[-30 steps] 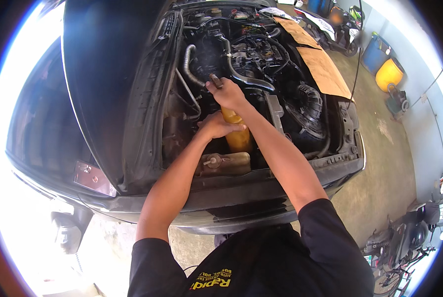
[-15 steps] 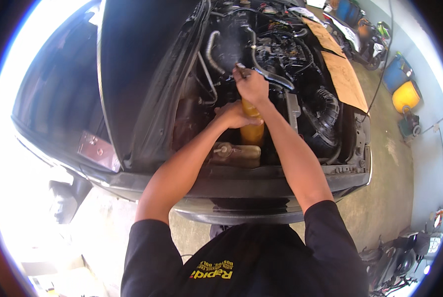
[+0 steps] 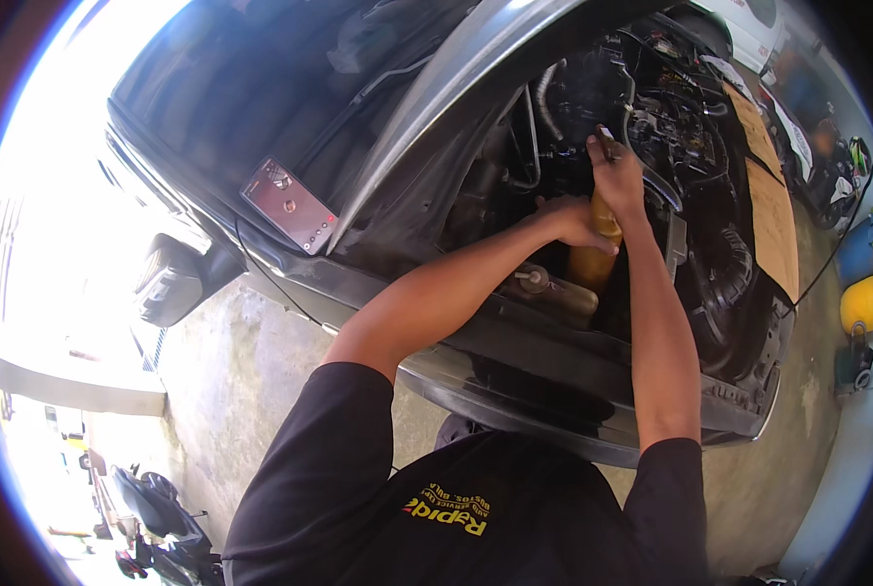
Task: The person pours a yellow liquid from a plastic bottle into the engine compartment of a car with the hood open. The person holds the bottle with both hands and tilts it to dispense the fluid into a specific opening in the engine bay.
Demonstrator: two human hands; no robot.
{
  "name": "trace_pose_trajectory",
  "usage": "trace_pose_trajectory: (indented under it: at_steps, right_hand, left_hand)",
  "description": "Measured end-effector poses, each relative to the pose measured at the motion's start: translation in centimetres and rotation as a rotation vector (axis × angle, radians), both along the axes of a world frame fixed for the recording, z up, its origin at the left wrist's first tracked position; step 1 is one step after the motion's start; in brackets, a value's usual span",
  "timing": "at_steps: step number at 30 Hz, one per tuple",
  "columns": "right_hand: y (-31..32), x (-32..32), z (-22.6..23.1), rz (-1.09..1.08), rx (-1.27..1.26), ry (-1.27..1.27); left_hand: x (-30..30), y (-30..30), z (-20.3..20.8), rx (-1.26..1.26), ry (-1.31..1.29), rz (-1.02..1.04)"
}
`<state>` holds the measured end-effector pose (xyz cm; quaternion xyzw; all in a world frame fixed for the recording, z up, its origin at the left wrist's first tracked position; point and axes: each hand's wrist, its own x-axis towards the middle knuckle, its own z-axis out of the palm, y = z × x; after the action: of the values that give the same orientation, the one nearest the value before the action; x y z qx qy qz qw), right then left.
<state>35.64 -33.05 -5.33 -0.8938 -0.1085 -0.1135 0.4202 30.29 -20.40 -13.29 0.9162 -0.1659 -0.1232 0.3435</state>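
Observation:
Over the open engine bay of a dark vehicle, I hold an upright, slightly tilted amber bottle (image 3: 590, 269). My left hand (image 3: 571, 223) is closed around its middle. Higher up, my right hand (image 3: 616, 176) grips the bottle's top, and a small red-and-white tip pokes out past the fingers. The fingers cover most of that top, so its exact shape is hidden. Beyond the hands lies the dark, wet-looking engine (image 3: 671, 127) with hoses and metal parts. A dusty, capped plastic tank (image 3: 551, 293) sits just left of the bottle's base.
Left of the bay, a phone (image 3: 288, 207) with a lit screen leans by the windshield. Cardboard sheets (image 3: 770, 220) cover the right fender. A ribbed air hose (image 3: 731, 269) curves at the bay's right. A side mirror (image 3: 173, 278) juts out left; a yellow container (image 3: 859, 303) stands by the wall.
My view has swung left, so the vehicle and both hands appear farther right. The haze seen by the bottle's tip has thinned. Both hands keep their hold on the bottle.

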Motion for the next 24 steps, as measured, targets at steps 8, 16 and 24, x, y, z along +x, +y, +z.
trace_pose_trajectory:
  at_steps: [8,16,24]
  right_hand:
    - [-0.3,-0.8,0.9,-0.069,-0.060,0.123]
    - [0.5,-2.1,2.7,-0.044,-0.046,0.174]
    - [0.5,-2.0,2.5,-0.063,-0.067,0.147]
  left_hand:
    - [-1.4,-0.6,1.9,-0.365,-0.038,-0.162]
    - [-0.3,0.7,1.0,-0.161,-0.078,-0.109]
    - [-0.4,0.7,1.7,-0.106,-0.049,-0.086]
